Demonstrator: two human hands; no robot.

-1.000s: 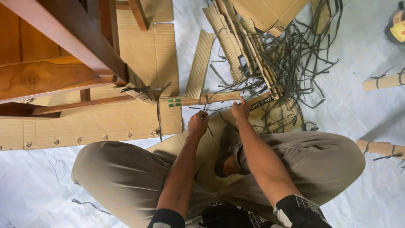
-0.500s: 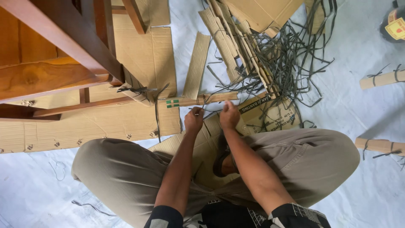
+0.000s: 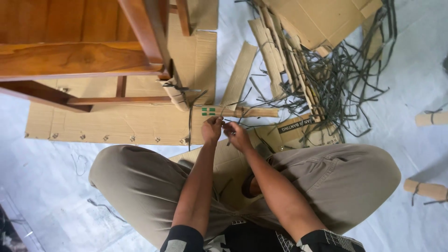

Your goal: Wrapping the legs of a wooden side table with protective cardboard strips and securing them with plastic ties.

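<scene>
Sitting cross-legged, the person has the left hand (image 3: 212, 129) and right hand (image 3: 236, 134) close together, both pinching a thin dark strap (image 3: 224, 122) just near of the cardboard-wrapped rail (image 3: 242, 112), right of the wooden furniture frame (image 3: 93, 56).

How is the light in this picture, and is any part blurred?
Head view: soft, even daylight, no glare; the brown wooden furniture frame casts only a faint shadow; both hands and the tangled dark strap pile look sharp.

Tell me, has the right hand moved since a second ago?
Yes. The right hand slid left along the cardboard-wrapped leg, toward the left hand.
</scene>
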